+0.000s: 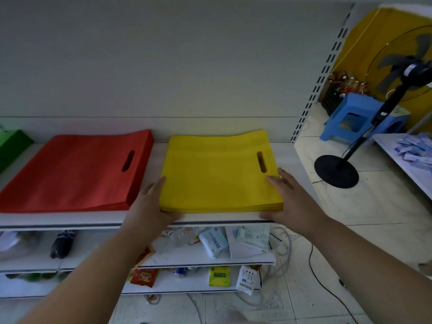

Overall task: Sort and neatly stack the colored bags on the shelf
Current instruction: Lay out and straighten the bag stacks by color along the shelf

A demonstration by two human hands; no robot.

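A stack of yellow bags (pixel 217 174) lies flat on the white shelf (pixel 210 217), its handle slot toward the right. My left hand (pixel 152 204) presses straight fingers against the stack's left front corner, thumb along the front edge. At the right front corner my right hand (pixel 289 199) does the same, with fingertips resting on top near the slot. A stack of red bags (pixel 77 171) sits to the left, apart from the yellow one. A green stack (pixel 10 146) shows at the far left edge, mostly cut off.
Lower shelves (pixel 247 259) hold packets, a bottle and loose items. A black standing fan (pixel 336 170) and a blue stool (pixel 355 118) stand on the tiled floor at the right. Cables trail on the floor below.
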